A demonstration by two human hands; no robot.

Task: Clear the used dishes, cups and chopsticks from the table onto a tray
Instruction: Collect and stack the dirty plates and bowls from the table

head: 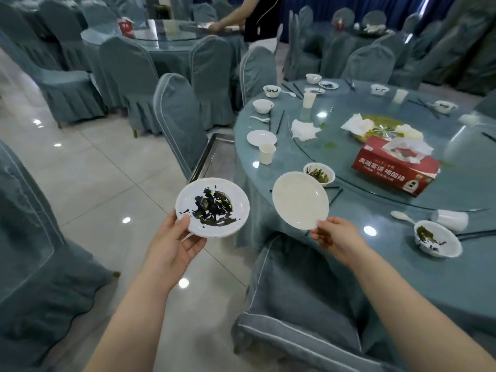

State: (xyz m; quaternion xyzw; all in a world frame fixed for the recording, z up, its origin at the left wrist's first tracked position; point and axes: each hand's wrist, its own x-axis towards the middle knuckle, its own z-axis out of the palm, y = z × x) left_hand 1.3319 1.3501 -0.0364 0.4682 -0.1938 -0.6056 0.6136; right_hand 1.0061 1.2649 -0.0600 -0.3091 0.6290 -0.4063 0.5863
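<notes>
1. The left hand [175, 242] pinches a round white plate smeared with dark sauce [212, 207] by its near rim, held over the tiled floor.
2. The right hand [336, 237] pinches a clean round white plate [300, 200], tilted, above the near edge of the round blue-clothed table [402, 264].
3. Beyond — a rectangular metal tray [212, 154] on a chair seat at the table's left edge.
4. A white paper cup [267, 153] and a small white saucer [261, 138] stand near that edge.

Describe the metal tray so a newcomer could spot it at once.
Start at the round blue-clothed table and go to its left edge. Wedged between that edge and a blue-covered chair is the rectangular steel tray, the only bare metal thing among white dishes.
</notes>
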